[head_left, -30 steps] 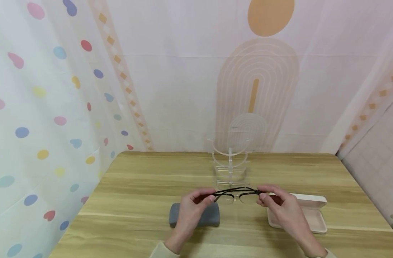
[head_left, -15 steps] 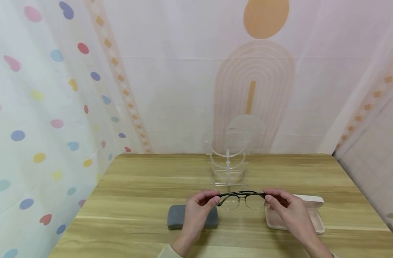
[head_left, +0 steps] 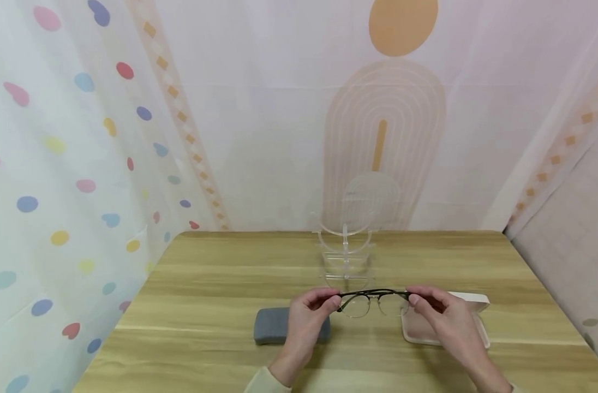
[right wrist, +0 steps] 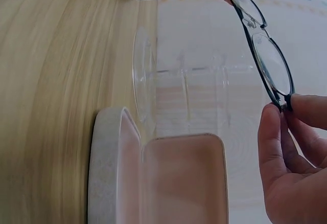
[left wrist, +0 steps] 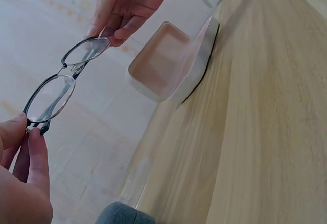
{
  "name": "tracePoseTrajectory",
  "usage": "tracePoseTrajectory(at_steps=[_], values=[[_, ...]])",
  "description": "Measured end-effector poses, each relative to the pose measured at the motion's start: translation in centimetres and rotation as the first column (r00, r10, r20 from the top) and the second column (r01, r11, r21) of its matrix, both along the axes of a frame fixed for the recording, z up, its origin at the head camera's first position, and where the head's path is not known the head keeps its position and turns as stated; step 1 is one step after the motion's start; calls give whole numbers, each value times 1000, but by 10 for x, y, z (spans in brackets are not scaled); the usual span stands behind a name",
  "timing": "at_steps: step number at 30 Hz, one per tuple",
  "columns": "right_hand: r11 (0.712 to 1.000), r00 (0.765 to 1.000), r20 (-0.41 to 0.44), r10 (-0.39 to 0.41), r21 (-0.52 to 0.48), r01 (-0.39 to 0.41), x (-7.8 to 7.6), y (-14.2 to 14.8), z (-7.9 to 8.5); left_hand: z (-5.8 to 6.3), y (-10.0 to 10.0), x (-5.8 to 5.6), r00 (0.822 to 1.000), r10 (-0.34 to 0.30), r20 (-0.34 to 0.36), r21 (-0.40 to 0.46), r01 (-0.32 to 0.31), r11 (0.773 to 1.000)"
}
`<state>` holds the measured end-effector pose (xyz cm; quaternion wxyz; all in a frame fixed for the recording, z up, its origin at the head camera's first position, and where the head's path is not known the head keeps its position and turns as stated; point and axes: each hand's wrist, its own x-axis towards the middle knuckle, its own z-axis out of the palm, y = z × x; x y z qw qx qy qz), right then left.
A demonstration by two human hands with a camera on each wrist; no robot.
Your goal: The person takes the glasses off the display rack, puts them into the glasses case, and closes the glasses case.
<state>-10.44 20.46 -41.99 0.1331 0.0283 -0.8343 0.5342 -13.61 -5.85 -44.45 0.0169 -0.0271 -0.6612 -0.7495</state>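
A pair of eyeglasses (head_left: 372,296) with dark upper rims and thin metal lower rims is held up above the table, its temples folded behind the lenses. My left hand (head_left: 306,322) pinches the left end of the frame between thumb and fingers. At the other end, my right hand (head_left: 446,319) pinches the right hinge corner the same way. Below and behind the left hand lies a closed grey-blue glasses case (head_left: 269,326), partly hidden by it. An open white case with pink lining (right wrist: 184,178) sits under the right hand, which covers part of it in the head view.
A clear acrylic glasses stand (head_left: 345,254) with several tiers stands at the back middle of the wooden table (head_left: 220,284). Behind the table hangs a patterned curtain (head_left: 259,136), and a dotted one (head_left: 83,218) hangs on the left.
Both hands have shifted slightly to the right with the eyeglasses. The glasses have tilted so that the lenses face up more fully toward the head camera than a second ago.
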Motion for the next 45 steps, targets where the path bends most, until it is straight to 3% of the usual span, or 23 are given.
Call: tracePoseTrajectory(at_steps=[12, 34, 45], values=[[999, 1000, -5, 8, -40, -9, 1, 15, -1, 2, 18, -1, 1000, 5, 7, 24, -5, 1000], [998, 998, 31, -48, -42, 50, 4, 45, -4, -1, 51, -1, 999, -23, 44, 79, 19, 997], [997, 996, 50, -77, 4, 77, 8, 61, -8, -5, 67, -1, 998, -35, 50, 87, 30, 996]])
